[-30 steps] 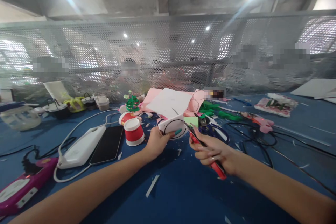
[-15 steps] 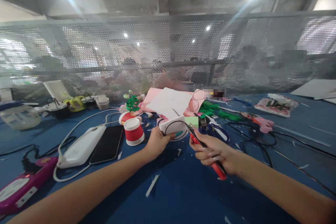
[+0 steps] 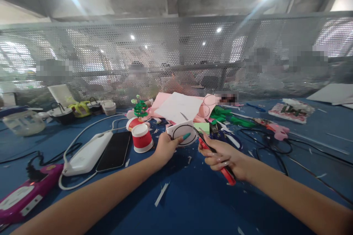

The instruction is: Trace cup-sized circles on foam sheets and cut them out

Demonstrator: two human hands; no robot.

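A white paper piece with a black circle drawn on it (image 3: pixel 182 132) is pinched in my left hand (image 3: pixel 167 147), the thumb lying over its face. My right hand (image 3: pixel 223 158) is closed around the red handles of a pair of scissors (image 3: pixel 228 174). The scissor blades reach up and left to the paper's right edge, one in front and the other tip showing behind its top edge. Left of my left hand stands a red and white paper cup (image 3: pixel 141 138), upside down. White and pink sheets (image 3: pixel 179 106) lie behind the held paper.
A black phone (image 3: pixel 114 152), a white power bank (image 3: pixel 88 154) and a magenta power strip (image 3: pixel 30 194) lie at the left. Behind the cup is a small green paper tree (image 3: pixel 140 108). Blue scissors (image 3: pixel 233 139), cables and a pink glue gun (image 3: pixel 277 131) are at the right.
The held paper has turned and shifted slightly. My right hand and the scissors have moved a little left, with the handles slightly closer together.
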